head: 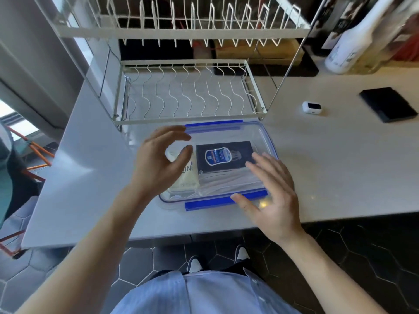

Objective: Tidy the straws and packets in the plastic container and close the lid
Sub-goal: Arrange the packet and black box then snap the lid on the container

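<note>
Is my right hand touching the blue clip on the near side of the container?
Cannot tell. In the head view the right hand has its thumb overlapping the near blue clip, but contact versus hovering isn't plain.

The plastic container [217,164] sits on the white counter [340,168], directly in front of the dish rack [188,94]. Its clear lid [226,134] with blue clips is in place. Inside: a dark packet [224,156], a pale packet [186,177], wrapped straws [226,182]. The left hand [158,162] hovers over the container's left end, fingers loosely curved; the right hand [272,189] is spread flat at its right front corner
</note>
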